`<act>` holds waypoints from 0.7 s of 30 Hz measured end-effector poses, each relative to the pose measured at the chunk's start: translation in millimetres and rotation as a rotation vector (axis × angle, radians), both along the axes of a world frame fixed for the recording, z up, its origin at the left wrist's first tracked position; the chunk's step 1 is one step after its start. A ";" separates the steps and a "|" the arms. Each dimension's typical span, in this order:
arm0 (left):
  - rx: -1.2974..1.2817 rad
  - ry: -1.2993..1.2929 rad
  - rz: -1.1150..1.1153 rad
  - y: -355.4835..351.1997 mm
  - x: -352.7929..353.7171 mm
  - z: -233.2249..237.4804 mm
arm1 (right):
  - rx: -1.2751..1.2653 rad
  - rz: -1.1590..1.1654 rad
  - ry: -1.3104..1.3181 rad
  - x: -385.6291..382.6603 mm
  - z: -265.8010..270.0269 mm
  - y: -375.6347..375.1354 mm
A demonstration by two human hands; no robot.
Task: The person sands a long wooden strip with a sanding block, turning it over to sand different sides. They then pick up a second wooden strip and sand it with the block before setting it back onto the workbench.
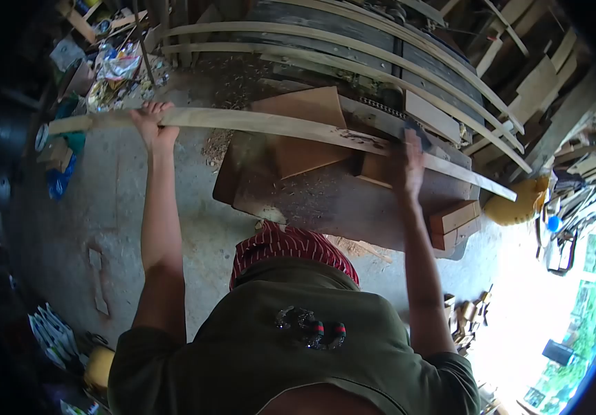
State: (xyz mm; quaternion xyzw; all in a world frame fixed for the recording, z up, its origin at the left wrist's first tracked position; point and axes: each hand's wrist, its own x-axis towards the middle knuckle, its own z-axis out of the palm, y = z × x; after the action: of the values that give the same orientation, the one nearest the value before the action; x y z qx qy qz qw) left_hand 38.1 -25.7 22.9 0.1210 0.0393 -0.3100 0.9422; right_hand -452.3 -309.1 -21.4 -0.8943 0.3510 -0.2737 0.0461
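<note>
While the long wooden strip (270, 124) lies across the workbench (325, 204), running from far left to mid right, both hands rest on it.

Item 1: left hand (152, 124). Fingers curled over the strip's far edge, closed around it near its left end.

Item 2: right hand (408, 166). Laid palm down on the strip towards its right end, fingers stretched out flat, not wrapped round it. A dark object (417, 133) sits at the fingertips; what it is cannot be told.

Item 3: strip. Pale, thin, gently bowed, with a rough, splintered patch near the right hand.

Item 4: workbench. Dark, worn top, strewn with shavings (218, 142); a flat brown board (305, 131) lies under the strip.

Item 5: wood blocks (453, 221), squared, stacked at the bench's right corner.

Item 6: curved slats (353, 52), pale and long, piled on the far side.

Item 7: clutter (114, 69) of packets and tins, far left; contents unreadable.

Item 8: yellow rounded object (519, 204), right, on the grey concrete floor (118, 207).
</note>
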 end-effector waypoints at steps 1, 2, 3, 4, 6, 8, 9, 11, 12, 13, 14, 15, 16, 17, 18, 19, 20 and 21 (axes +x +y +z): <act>0.023 0.011 0.011 -1.6 -6.4 1.7 | -0.014 0.043 0.015 17.9 7.1 24.5; 0.026 0.010 -0.009 -2.5 -11.2 1.8 | -0.008 0.044 0.035 44.8 9.7 46.3; 0.036 -0.001 0.013 -1.2 -13.6 0.7 | 0.046 0.098 -0.015 64.7 16.4 66.9; 0.045 -0.014 0.040 0.7 -14.9 -0.5 | 0.052 0.097 0.002 87.4 23.0 87.9; 0.082 -0.034 0.032 6.5 -15.0 -4.5 | 0.057 0.096 0.019 98.7 32.5 101.0; 0.119 -0.055 0.037 13.2 -18.6 -12.4 | 0.111 0.167 0.001 98.0 36.6 103.3; 0.053 -0.054 -0.016 15.8 -23.4 -16.8 | 0.081 0.196 0.066 84.8 37.6 94.2; -0.008 -0.047 -0.048 19.7 -38.0 -16.7 | 0.081 0.122 0.029 50.7 26.7 71.1; 0.101 -0.064 -0.142 19.4 -50.6 -10.0 | 0.071 0.165 -0.095 27.3 6.7 51.9; 0.215 -0.082 -0.224 22.6 -60.8 -3.7 | 0.107 0.158 -0.124 5.7 8.6 42.4; 0.140 -0.008 -0.201 28.6 -62.6 -2.6 | 0.156 0.065 -0.100 -14.9 0.5 31.0; 0.068 0.054 -0.167 35.9 -58.1 -1.0 | 0.218 0.056 -0.162 -31.4 -9.5 17.0; 0.134 0.085 -0.054 40.9 -55.9 6.0 | 0.110 -0.042 -0.033 -45.0 -20.7 3.7; 0.188 0.117 0.057 45.7 -49.8 11.9 | -0.013 -0.144 0.090 -45.4 -29.9 -2.3; 0.195 0.101 0.115 55.7 -39.5 11.4 | -0.023 -0.155 0.074 -35.9 -26.0 3.3; 0.185 0.103 0.203 63.8 -30.4 6.0 | -0.034 -0.180 0.062 -26.7 -18.1 5.7; 0.170 0.105 0.274 71.2 -22.3 0.4 | 0.006 -0.174 0.044 -10.0 -17.5 11.6; 0.170 0.098 0.285 75.5 -17.6 -5.0 | 0.008 -0.164 0.036 7.3 -11.4 25.7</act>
State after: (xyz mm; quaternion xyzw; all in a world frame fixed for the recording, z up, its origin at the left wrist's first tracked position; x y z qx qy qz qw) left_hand 20.5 49.8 17.9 0.1781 0.1282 -0.1745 0.9599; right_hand -445.1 -283.4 -32.8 -0.8672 0.4249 -0.2590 0.0205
